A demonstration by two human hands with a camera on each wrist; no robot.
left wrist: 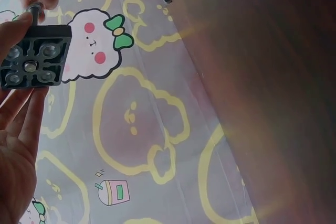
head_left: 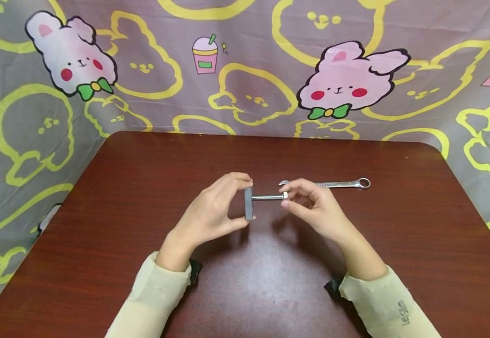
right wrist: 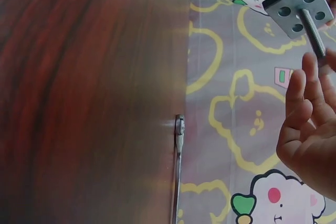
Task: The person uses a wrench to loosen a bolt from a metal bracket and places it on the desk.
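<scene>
My left hand (head_left: 211, 206) grips a grey square plate (head_left: 248, 204) by its top and bottom edges, thumb below and fingers above, holding it upright. Four round holes near the corners of the plate (right wrist: 296, 6) show in the right wrist view. From its centre a threaded rod (head_left: 268, 197) sticks out sideways to the right. My right hand (head_left: 321, 206) pinches the silver hex piece (head_left: 285, 195) at the rod's outer end between thumb and fingers. On the plate's recessed face (left wrist: 51, 36), the rod's tip (left wrist: 31, 66) shows in the centre hole.
A combination wrench (head_left: 339, 184) lies on the dark red-brown wooden table (head_left: 113, 220), just beyond my right hand. Behind the table hangs a curtain (head_left: 245, 42) printed with cartoon rabbits. Both wrists carry black straps (head_left: 333, 288) near the cream sleeves (head_left: 160, 281).
</scene>
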